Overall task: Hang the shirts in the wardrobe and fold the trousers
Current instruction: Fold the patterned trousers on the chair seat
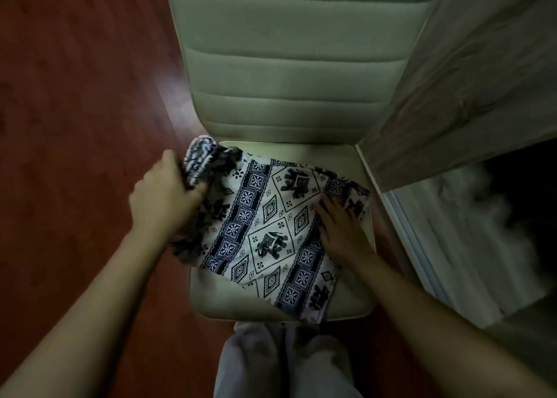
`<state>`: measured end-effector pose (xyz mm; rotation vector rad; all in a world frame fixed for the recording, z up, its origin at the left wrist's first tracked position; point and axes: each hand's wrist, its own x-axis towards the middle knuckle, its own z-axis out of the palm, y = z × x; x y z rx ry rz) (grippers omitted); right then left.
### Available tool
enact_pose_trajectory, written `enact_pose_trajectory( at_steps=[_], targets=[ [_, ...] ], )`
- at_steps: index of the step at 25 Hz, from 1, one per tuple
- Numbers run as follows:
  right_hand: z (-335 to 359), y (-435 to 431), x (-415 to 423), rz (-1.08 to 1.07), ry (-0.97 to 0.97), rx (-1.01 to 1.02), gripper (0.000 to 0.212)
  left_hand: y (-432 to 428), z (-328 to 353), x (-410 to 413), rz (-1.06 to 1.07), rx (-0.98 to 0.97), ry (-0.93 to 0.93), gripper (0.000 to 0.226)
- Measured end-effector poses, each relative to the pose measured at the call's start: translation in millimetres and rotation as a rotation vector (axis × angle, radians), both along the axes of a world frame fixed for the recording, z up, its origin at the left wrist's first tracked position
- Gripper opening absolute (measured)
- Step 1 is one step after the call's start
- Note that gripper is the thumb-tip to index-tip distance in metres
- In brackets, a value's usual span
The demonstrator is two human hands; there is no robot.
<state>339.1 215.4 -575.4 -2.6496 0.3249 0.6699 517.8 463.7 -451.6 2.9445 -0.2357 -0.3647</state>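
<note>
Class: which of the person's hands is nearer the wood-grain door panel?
Right. The right hand lies flat on the trousers, just left of the door panel; the left hand grips their bunched end across the seat.

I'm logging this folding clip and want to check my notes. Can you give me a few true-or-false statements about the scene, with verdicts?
1. The trousers lie on the chair seat. True.
2. The left hand rests flat on the cloth. False: its fingers grip a bunched end of the trousers at the seat's left edge.
3. The right hand lies open on the trousers. True.
4. The trousers are plain grey. False: they are white with a dark elephant and diamond print.
</note>
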Motion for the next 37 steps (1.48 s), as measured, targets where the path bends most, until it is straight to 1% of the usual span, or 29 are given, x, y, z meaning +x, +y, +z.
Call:
enact_pose_trajectory(
  at_steps=[2, 3, 4, 6, 7, 8, 9, 10, 12, 13, 14, 15, 17, 18, 20, 24, 26, 28, 30, 31, 32, 33, 34, 35, 36, 37],
  targets=[
    [1, 2, -3, -0.110, 0.055, 0.009, 0.059, -30, -7, -35, -0.008, -0.028, -0.020, 0.042],
    [1, 3, -4, -0.136, 0.078, 0.010, 0.060, -45, -16, -52, -0.021, -0.033, 0.002, 0.044],
    [1, 3, -6, -0.134, 0.100, -0.003, 0.062, -57, -30, -65, -0.045, -0.044, 0.048, 0.047],
    [0, 3, -7, -0.096, 0.156, -0.022, 0.063, -73, -65, -88, -0.107, -0.071, 0.210, 0.054],
    [-1, 3, -8, -0.076, 0.194, -0.016, 0.064, -76, -81, -98, -0.156, -0.047, 0.279, 0.057],
    [-2, 2, -9, -0.062, 0.227, 0.000, 0.065, -76, -93, -103, -0.214, -0.002, 0.303, 0.063],
    [-4, 0, -9, -0.053, 0.253, 0.020, 0.067, -74, -100, -102, -0.269, 0.033, 0.267, 0.068],
    [-6, -1, -10, -0.045, 0.264, 0.035, 0.068, -70, -103, -95, -0.318, 0.035, 0.167, 0.071],
    [-12, -2, -13, -0.044, 0.251, 0.052, 0.069, -62, -108, -77, -0.454, -0.073, -0.045, 0.070],
    [-16, -1, -15, -0.046, 0.240, 0.056, 0.069, -58, -111, -68, -0.542, -0.124, -0.071, 0.069],
    [-19, -1, -16, -0.050, 0.228, 0.057, 0.069, -54, -117, -61, -0.625, -0.135, -0.026, 0.071],
    [-20, -1, -16, -0.055, 0.222, 0.057, 0.070, -53, -122, -57, -0.690, -0.103, 0.063, 0.073],
    [-21, -4, -15, -0.046, 0.215, 0.048, 0.070, -53, -138, -61, -0.743, 0.032, 0.194, 0.078],
    [-22, -7, -15, -0.034, 0.212, 0.041, 0.069, -54, -146, -66, -0.729, 0.080, 0.210, 0.078],
    [-22, -12, -13, -0.004, 0.205, 0.011, 0.070, -59, -156, -69, -0.644, 0.097, 0.202, 0.077],
    [-23, -21, -6, 0.027, 0.169, -0.092, 0.090, -73, -158, -69, -0.492, 0.063, 0.164, 0.075],
    [-24, -22, -7, 0.027, 0.114, -0.149, 0.094, -75, -156, -68, -0.497, 0.048, 0.190, 0.074],
    [-24, -18, -16, -0.029, 0.077, -0.152, 0.089, -71, -149, -67, -0.548, 0.010, 0.216, 0.071],
    [-22, -11, -32, -0.100, 0.057, -0.166, 0.084, -64, -137, -64, -0.567, -0.044, 0.185, 0.067],
    [-21, -8, -40, -0.112, 0.046, -0.174, 0.083, -60, -132, -60, -0.512, -0.080, 0.143, 0.065],
    [-21, -5, -47, -0.118, 0.033, -0.170, 0.083, -54, -126, -55, -0.402, -0.116, 0.093, 0.065],
    [-21, -2, -52, -0.121, 0.027, -0.153, 0.084, -48, -122, -50, -0.243, -0.143, 0.052, 0.067],
    [-20, 0, -56, -0.120, 0.031, -0.129, 0.085, -40, -120, -44, -0.061, -0.165, 0.044, 0.074],
    [-21, 1, -57, -0.114, 0.045, -0.106, 0.088, -34, -120, -38, 0.106, -0.185, 0.085, 0.085],
    [-21, 2, -57, -0.107, 0.062, -0.082, 0.090, -28, -124, -33, 0.226, -0.209, 0.164, 0.095],
    [-21, 3, -57, -0.106, 0.075, -0.059, 0.092, -25, -128, -31, 0.289, -0.235, 0.252, 0.102]
  ],
)
